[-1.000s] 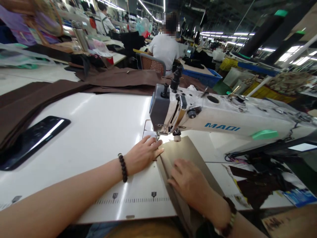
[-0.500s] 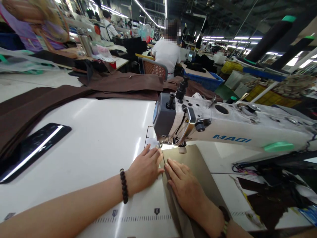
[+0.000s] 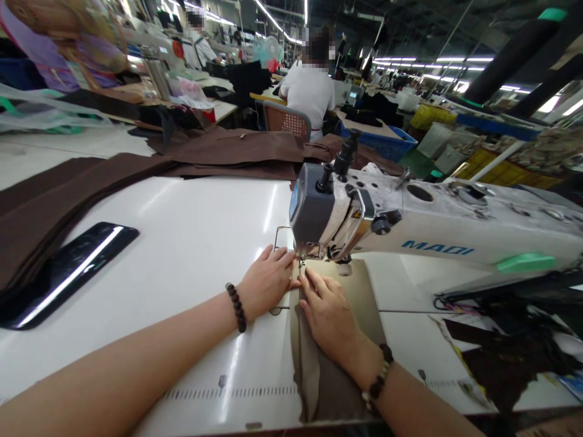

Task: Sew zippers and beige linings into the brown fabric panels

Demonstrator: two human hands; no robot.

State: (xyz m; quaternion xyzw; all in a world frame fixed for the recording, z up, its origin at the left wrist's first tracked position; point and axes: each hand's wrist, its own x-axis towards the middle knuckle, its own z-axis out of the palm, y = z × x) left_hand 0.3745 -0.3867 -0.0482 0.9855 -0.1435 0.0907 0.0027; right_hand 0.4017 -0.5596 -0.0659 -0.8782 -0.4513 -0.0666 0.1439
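A strip of tan fabric [image 3: 359, 291] lies flat on the white table [image 3: 182, 243], running from the near edge up to the needle under the head of the sewing machine [image 3: 410, 224]. The left hand [image 3: 266, 280] rests palm down at the strip's left edge, fingers close together and pointing at the needle. The right hand [image 3: 325, 309] lies flat on the fabric itself, fingers extended and pressed down just before the presser foot. The two hands' fingertips nearly meet. A black phone [image 3: 68, 273] lies well apart to the left, beside brown cloth [image 3: 54, 194].
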